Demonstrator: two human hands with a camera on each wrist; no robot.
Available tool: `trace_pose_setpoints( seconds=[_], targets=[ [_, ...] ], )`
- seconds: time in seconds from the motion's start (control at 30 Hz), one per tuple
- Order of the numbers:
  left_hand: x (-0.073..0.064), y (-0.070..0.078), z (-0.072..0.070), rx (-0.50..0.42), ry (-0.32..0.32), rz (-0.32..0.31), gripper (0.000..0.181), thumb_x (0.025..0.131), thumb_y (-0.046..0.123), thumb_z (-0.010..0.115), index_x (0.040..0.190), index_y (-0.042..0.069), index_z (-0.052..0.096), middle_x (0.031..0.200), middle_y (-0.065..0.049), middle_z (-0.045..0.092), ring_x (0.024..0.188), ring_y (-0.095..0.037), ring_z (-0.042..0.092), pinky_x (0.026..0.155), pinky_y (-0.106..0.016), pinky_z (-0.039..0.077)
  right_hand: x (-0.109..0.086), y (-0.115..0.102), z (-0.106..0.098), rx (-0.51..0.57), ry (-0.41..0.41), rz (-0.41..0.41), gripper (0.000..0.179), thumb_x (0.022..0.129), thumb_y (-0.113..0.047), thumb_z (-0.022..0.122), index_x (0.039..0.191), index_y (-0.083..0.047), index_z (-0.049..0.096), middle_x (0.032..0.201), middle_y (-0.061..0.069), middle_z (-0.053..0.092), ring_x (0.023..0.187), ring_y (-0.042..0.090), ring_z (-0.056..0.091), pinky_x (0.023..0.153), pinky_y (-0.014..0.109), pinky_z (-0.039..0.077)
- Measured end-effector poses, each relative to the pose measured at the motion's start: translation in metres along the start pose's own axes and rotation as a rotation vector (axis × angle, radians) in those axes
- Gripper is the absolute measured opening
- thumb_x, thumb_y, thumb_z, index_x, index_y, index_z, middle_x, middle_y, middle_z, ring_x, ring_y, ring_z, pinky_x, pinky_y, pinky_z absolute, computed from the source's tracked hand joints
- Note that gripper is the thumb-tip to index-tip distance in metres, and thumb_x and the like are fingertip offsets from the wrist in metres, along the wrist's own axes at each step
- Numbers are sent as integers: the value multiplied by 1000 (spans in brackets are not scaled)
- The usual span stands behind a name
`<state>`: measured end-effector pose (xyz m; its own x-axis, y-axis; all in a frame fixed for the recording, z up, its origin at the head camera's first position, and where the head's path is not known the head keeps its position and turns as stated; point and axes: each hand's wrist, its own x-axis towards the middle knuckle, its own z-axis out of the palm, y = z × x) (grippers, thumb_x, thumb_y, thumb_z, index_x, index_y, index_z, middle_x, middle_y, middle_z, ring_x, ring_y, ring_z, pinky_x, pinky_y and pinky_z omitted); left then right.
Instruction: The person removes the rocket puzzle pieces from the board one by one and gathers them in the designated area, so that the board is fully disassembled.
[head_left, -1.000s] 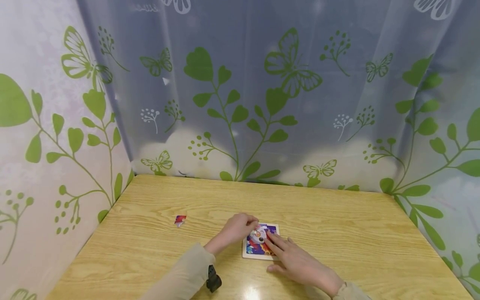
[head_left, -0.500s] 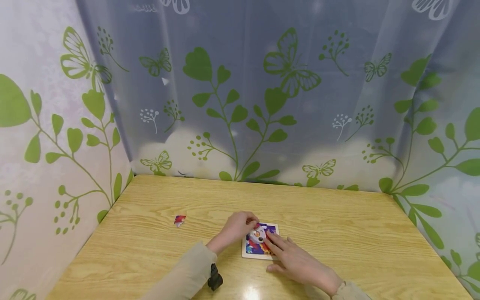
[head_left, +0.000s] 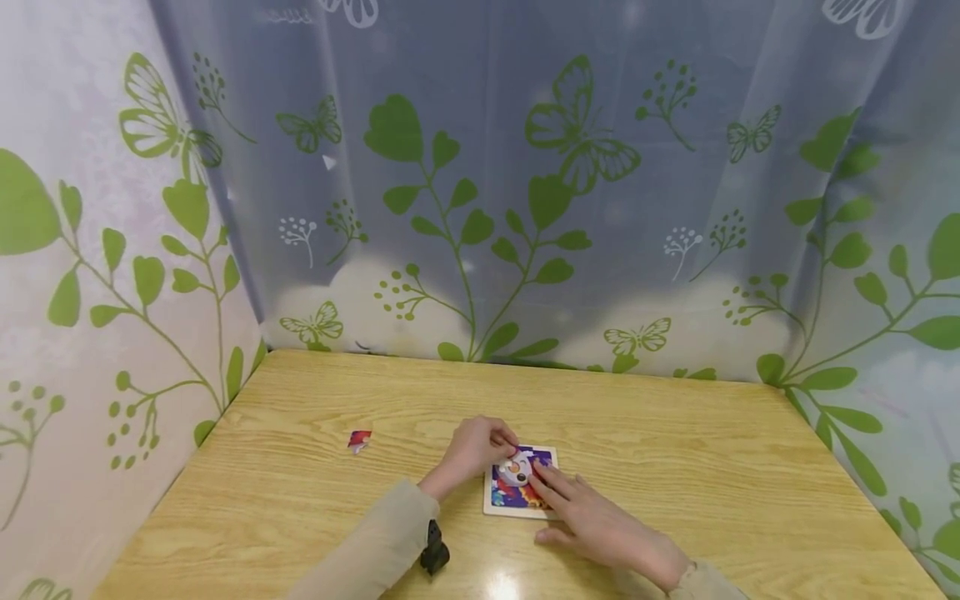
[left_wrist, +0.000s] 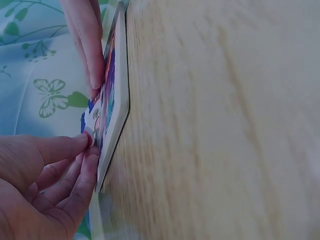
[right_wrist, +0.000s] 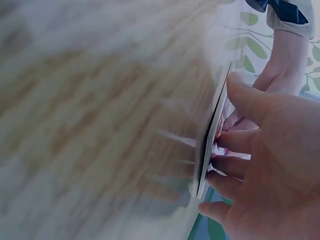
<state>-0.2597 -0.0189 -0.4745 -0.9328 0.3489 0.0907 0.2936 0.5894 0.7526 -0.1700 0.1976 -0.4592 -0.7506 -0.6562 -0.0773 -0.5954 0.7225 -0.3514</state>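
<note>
A small jigsaw puzzle in a square tray with a pale rim [head_left: 517,513] lies on the table, showing a white cartoon face on purple and red. At its far left corner my left hand [head_left: 477,446] pinches a puzzle piece [left_wrist: 90,139] with a red part between thumb and fingertips. That piece stands tilted against the puzzle's surface in the left wrist view. From the right, my right hand [head_left: 600,521] rests its fairly straight fingertips on the picture, thumb apart near the front edge. Its fingers hide the puzzle's right part.
A loose red and purple puzzle piece [head_left: 358,441] lies on the wooden table [head_left: 675,442], left of the tray. Curtains [head_left: 480,208] with green leaves and butterflies stand behind and on both sides. A black strap device [head_left: 433,550] sits at the left wrist.
My left hand has shifted slightly toward the far side, its fingers changing their hold at the corner and the piece turning. The right hand, tray and loose piece stay in place.
</note>
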Motion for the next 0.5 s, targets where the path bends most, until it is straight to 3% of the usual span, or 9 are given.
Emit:
trace_pose_setpoints(
  seconds=[0.5],
  targets=[
    [-2,2,-1,17,24,38,4,88,7,78,91,5,77,82,-1,74,74,-9,67,74,-28,53,0,1,-1,-20,-29,5,71,101,-48,55,154,-3,39,163,22,27,143,47,36,113,66,28]
  ],
)
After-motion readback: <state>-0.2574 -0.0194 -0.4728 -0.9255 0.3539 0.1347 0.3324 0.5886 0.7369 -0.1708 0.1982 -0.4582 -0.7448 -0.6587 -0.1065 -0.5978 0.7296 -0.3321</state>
